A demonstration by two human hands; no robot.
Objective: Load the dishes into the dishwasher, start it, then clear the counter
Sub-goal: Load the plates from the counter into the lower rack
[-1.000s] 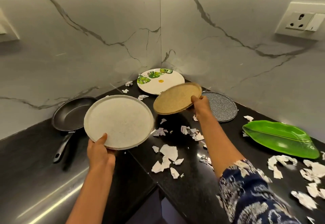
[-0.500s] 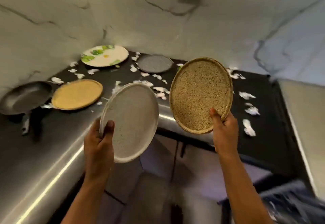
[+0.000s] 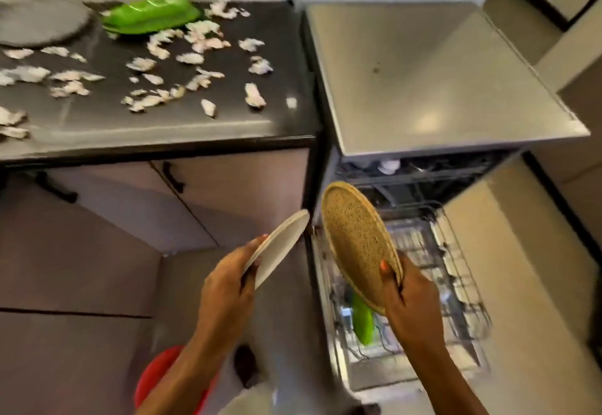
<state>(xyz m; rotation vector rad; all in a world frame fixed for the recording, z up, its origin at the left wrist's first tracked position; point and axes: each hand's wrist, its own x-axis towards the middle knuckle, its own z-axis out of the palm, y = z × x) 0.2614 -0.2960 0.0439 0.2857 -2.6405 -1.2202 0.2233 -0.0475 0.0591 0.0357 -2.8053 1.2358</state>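
The left hand [image 3: 228,284] grips a white plate [image 3: 281,245] by its lower edge. Just right of it, the right hand [image 3: 412,304] pinches a tan plate [image 3: 356,238], thumb on its face. Beneath the right hand, the open dishwasher [image 3: 439,89] has its rack [image 3: 456,271] out, with a green dish [image 3: 363,321] inside. Well beyond the left hand, the counter [image 3: 163,128] carries paper scraps [image 3: 195,58], a green tray [image 3: 150,15] and a grey plate [image 3: 39,22].

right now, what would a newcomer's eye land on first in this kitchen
Two plates held up at the centre: a tan speckled plate in the right hand, over the pulled-out dishwasher rack, and a white plate in the left hand beside it. Next, the torn paper scraps strewn over the black counter upper left, with a green dish at its back edge.
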